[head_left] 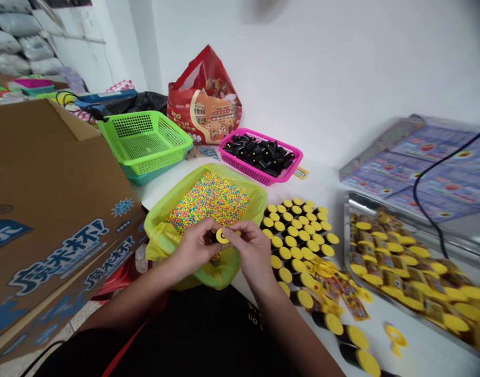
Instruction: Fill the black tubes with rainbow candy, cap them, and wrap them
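My left hand [196,247] and right hand [252,252] pinch a yellow disc [222,236] narrowly between the fingertips, right above the yellow plastic bag [252,201] of coloured candy beads [210,201], probably so anything dropped lands there, not among the yellow-capped black tubes [298,235] alongside

White table [432,351], items directly on it:
- lime-green plastic basket [143,141], nested on a teal one [140,178], at back left
- red printed bag [204,102], standing against the wall
- pink plastic basket [240,141], full of black tubes
- yellow plastic bag [165,235], open, full of multicoloured candy balls
- black tubes with yellow caps [298,235], upright in close rows, right of the bag
- loose printed labels [353,306], beside those rows
- loose yellow ring [395,337], near front right
- steel tray [348,235], loaded with labelled yellow-capped tubes
- stack of purple printed sheets [432,167], behind the tray
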The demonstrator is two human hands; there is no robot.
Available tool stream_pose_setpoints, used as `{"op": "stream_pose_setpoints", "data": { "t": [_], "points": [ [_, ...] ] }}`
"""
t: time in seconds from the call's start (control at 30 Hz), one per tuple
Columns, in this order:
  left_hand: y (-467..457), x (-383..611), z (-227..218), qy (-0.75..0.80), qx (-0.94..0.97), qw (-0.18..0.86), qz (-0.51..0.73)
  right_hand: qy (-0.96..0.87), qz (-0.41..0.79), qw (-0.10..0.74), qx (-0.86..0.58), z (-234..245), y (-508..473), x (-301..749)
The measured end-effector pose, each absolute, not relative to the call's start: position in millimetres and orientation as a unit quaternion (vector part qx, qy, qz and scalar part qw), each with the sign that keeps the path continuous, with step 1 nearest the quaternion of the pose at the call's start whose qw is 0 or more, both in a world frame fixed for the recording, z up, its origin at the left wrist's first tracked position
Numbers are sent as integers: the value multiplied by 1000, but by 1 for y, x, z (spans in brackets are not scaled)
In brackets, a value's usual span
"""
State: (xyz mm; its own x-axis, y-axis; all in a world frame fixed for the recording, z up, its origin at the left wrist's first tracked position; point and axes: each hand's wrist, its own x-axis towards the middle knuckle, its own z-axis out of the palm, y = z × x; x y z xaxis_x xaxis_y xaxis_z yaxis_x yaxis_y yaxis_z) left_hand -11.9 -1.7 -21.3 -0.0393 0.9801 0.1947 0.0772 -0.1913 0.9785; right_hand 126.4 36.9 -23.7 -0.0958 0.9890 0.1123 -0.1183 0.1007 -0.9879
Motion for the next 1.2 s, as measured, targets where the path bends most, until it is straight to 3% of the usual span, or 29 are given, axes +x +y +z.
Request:
{"op": "stream_pose_setpoints", "data": {
  "t": [0.3, 0.5, 0.67, 0.87, 1.07, 1.2],
  "points": [
    [-6, -8, -14, 416, 472, 503, 592, -531, 600, 442, -403, -25, 37, 125],
    [-6, -7, -19, 428, 456, 484, 613, -473, 623, 472, -406, -25, 35, 115],
    [-6, -9, -25, 477, 460, 426, 616, -538, 547, 476, -430, -12, 37, 114],
    [-5, -9, -32, 479, 448, 430, 621, -401, 660, 498, -394, -16, 40, 109],
    [-5, -7, -27, 474, 443, 432, 626, -496, 563, 525, -401, -26, 39, 111],
    [-5, -8, -24, 471, 434, 445, 626, -471, 593, 525, -389, -24, 41, 112]
  ]
}}
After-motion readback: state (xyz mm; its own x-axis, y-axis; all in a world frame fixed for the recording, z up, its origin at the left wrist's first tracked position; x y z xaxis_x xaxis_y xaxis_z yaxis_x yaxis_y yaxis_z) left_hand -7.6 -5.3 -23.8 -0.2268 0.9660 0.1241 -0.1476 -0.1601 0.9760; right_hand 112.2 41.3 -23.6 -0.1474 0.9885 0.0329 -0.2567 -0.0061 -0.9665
